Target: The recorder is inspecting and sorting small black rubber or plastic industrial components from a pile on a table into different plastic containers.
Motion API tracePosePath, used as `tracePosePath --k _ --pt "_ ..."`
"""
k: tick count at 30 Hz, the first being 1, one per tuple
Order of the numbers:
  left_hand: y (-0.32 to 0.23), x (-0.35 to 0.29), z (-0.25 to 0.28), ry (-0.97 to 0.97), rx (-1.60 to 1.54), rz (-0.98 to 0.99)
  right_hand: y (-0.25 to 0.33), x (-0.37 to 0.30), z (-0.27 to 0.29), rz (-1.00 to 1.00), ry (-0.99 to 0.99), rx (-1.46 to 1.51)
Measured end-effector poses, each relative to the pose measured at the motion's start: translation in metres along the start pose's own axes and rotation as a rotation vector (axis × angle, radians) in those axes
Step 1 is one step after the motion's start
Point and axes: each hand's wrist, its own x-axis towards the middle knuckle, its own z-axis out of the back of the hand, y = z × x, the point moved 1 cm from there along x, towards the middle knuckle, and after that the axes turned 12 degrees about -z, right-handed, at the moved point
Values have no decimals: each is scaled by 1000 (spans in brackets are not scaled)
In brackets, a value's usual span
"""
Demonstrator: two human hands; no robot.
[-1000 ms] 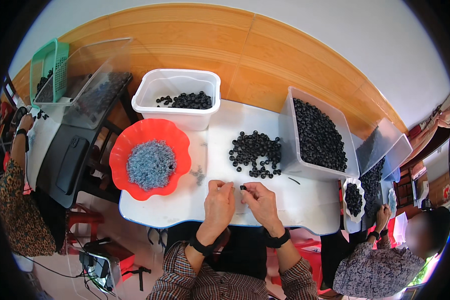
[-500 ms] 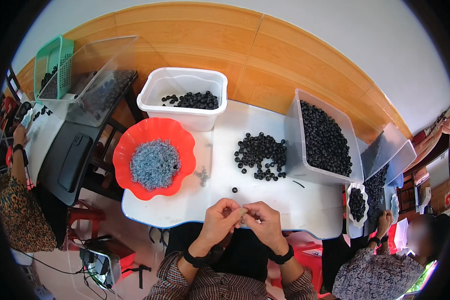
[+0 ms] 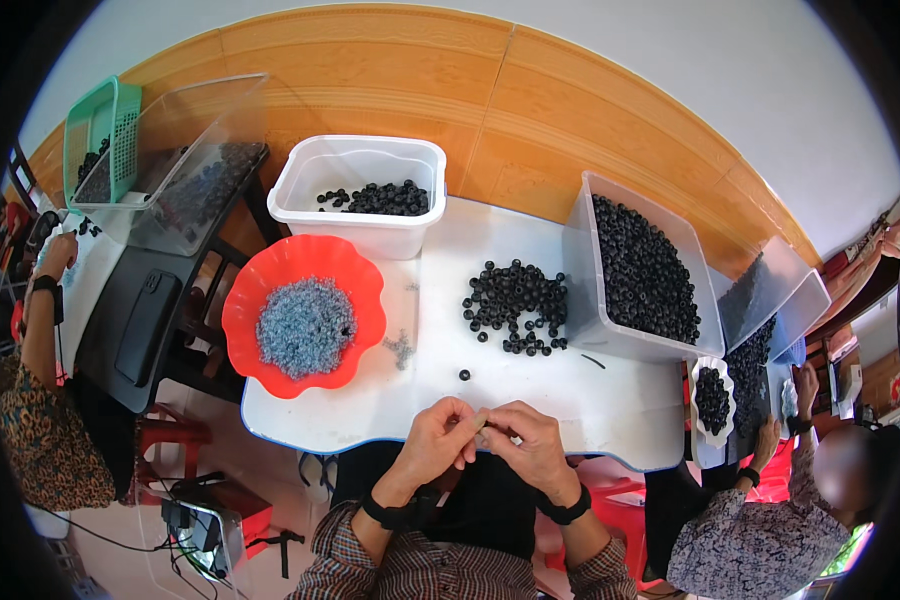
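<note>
Left forearm (image 3: pixel 365 537) and right forearm (image 3: pixel 582 537) angled inward, left grip (image 3: pixel 430 445) and right grip (image 3: pixel 533 447) meeting at fingertips (image 3: pixel 478 420), thumbs (image 3: pixel 460 433) pinched toward forefingers (image 3: pixel 512 414), backs upward.

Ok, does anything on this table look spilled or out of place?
Some small greyish bits lie loose on the table beside the red bowl, perhaps spilled from it. One black bead also sits alone, apart from the bead pile.

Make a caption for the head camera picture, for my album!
Two hands together near a lone black bead, with a red bowl and bead pile on the table.
</note>
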Motion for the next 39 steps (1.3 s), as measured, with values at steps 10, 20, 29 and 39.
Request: tracePosePath --k 10,20,29,39 --pt "6 1 6 1 -188 -29 -6 2 -4 -130 45 271" --pt "5 -4 11 36 -127 -160 0 -2 -2 -126 135 234" --pt "7 -5 6 19 16 -235 -3 -2 -1 -158 162 260" --pt "4 -6 4 67 115 -273 -3 -3 4 -327 214 463"
